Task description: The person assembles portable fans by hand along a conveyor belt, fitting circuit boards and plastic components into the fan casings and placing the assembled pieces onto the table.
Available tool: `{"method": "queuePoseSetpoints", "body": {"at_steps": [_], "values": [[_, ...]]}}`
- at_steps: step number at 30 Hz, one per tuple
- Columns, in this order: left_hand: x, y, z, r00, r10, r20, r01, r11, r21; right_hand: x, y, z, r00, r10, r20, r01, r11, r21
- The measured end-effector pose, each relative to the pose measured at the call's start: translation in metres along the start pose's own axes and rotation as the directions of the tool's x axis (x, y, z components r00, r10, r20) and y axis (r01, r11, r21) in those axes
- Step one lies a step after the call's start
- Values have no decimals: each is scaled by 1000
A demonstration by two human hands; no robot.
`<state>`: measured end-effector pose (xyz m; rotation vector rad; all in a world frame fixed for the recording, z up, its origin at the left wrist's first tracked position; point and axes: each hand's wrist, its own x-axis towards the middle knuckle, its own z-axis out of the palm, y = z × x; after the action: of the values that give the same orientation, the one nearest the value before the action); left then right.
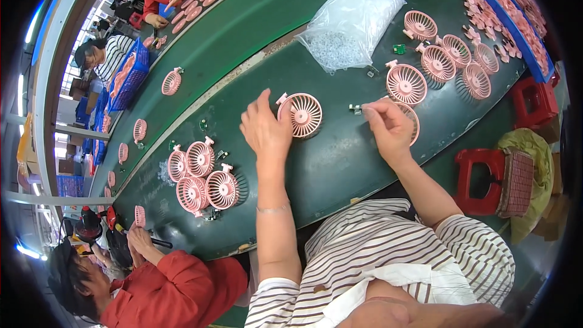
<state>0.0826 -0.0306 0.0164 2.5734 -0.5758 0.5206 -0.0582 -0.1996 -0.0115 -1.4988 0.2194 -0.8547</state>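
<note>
Near the middle of the bench, a round pink fan housing (307, 115) with thin ribs has its short neck toward my left hand (267, 133). The thumb lies against the housing's left rim, and the other fingers curve around beside the neck. To the right, my right hand (388, 126) pinches a small electronic part (356, 109) with a pale piece and a metal-looking end. The tips of the pinching fingers partly cover it. Just behind this hand, another pink fan housing (413, 123) is half hidden.
Several pink housings (438, 63) lie at the right, others (200, 158) at the left. A clear bag (352, 24) of small transparent pieces stands at the back. A blue tray (513, 27) holds pink parts. A green conveyor (243, 30) runs behind. A co-worker in red (176, 285) works at left.
</note>
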Motion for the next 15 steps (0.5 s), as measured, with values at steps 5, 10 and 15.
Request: {"method": "queuePoseSetpoints", "body": {"at_steps": [5,10,15], "values": [[2,-32,25,992,26,123,34,889,-457,31,16,-5,995,-30,-91,20,994,-111],[-44,-15,-1,935,-159,318,349,575,-740,32,-5,-7,994,-66,-86,61,996,-59],[-89,19,-12,868,-254,427,483,232,-844,-14,-11,49,984,36,173,-37,999,-1]]}}
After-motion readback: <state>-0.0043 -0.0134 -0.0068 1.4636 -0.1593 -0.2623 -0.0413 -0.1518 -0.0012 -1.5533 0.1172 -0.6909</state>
